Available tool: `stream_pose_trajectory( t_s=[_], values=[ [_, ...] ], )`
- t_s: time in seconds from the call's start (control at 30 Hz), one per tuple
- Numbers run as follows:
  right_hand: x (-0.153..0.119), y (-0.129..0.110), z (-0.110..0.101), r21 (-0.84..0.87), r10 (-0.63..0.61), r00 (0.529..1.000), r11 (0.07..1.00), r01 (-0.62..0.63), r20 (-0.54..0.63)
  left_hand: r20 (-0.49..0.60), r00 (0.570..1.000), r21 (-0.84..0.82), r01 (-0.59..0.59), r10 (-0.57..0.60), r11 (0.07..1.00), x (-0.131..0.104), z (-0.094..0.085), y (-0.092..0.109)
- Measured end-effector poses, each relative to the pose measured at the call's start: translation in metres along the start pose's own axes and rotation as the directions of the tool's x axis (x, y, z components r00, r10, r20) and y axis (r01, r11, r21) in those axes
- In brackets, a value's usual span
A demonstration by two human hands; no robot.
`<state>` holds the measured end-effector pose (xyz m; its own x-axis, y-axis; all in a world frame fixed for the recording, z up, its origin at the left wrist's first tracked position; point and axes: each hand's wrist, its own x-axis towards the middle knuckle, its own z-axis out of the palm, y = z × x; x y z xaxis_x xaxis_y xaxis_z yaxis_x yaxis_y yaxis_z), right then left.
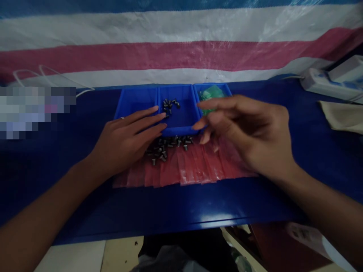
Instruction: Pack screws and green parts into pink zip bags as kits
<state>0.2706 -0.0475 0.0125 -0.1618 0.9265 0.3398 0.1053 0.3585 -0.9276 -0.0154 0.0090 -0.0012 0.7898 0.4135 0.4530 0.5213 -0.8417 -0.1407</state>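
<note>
Screws (163,153) lie loose in two places: a heap at the far side of a row of red plastic bags (170,172), just outside the bins, and a smaller cluster in the left part of the middle bin (181,131).

Nearest, below the edge of the blue counter (159,211), are the person's dark clothing (185,245) and a pale floor (121,257). On the counter, the red plastic bags overlap side by side in a row from left to right.

The left hand (127,139) reaches over the left end of the bags, palm down, with a ring (122,118) on one finger. Its grip is wide open, the fingers extended and slightly parted, with the tips over the near left corner of the middle bin; no object shows in it. The right hand (249,128) is over the right end of the bags and the near side of the right bin (202,88). Its grip is partly open, the fingers bent and apart; blur hides whether a small piece is in it.

Beyond, the left bin (137,98) adjoins the middle bin, and the right bin holds a green plastic bag (212,92). Off to the right are a beige cloth (340,117) and, farther, a white power strip (320,83). A striped sheet (170,56) spans the far side.
</note>
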Motion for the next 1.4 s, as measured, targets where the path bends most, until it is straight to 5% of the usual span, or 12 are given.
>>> stream_pose_trajectory(
  t_s=[0.1,0.2,0.27,0.43,0.57,0.7,1.07,1.17,1.27,1.4],
  values=[
    [-0.005,0.011,0.000,-0.409,-0.259,0.916,0.833,0.372,0.307,-0.009,1.000,-0.006,0.026,-0.026,1.000,0.000,0.000,0.001],
    [-0.010,0.024,0.003,-0.514,-0.279,0.796,0.640,0.572,0.538,-0.058,0.998,-0.009,0.018,-0.018,1.000,-0.001,0.003,0.001],
    [-0.012,0.028,0.006,-0.532,-0.283,0.779,0.598,0.600,0.560,-0.100,0.995,-0.020,0.024,-0.025,1.000,-0.001,0.006,0.001],
    [-0.013,0.029,0.007,-0.587,-0.210,0.829,0.617,0.523,0.518,-0.190,0.982,-0.014,-0.001,-0.002,1.000,-0.002,0.015,0.005],
    [-0.012,0.028,0.008,-0.605,-0.267,0.777,0.503,0.617,0.570,-0.204,0.979,-0.027,-0.002,-0.004,1.000,-0.002,0.016,0.006],
    [-0.010,0.029,0.011,-0.647,-0.337,0.772,0.421,0.635,0.539,-0.225,0.974,0.015,-0.017,0.020,1.000,-0.002,0.016,0.005],
    [-0.007,0.036,0.011,-0.532,-0.340,0.753,0.549,0.645,0.563,-0.209,0.977,0.017,-0.030,0.033,0.999,0.002,0.011,0.007],
    [-0.007,0.032,0.011,-0.480,-0.381,0.796,0.647,0.592,0.470,-0.206,0.978,0.033,-0.031,0.037,0.999,0.002,0.010,0.007],
    [-0.005,0.021,0.009,-0.334,-0.344,0.886,0.833,0.441,0.312,-0.182,0.983,0.043,-0.017,0.024,0.999,0.002,0.008,0.007],
    [-0.001,0.008,0.006,0.056,-0.059,0.959,0.997,0.045,0.278,-0.145,0.989,0.032,-0.017,0.022,0.999,0.001,0.005,0.006]
  ],
)
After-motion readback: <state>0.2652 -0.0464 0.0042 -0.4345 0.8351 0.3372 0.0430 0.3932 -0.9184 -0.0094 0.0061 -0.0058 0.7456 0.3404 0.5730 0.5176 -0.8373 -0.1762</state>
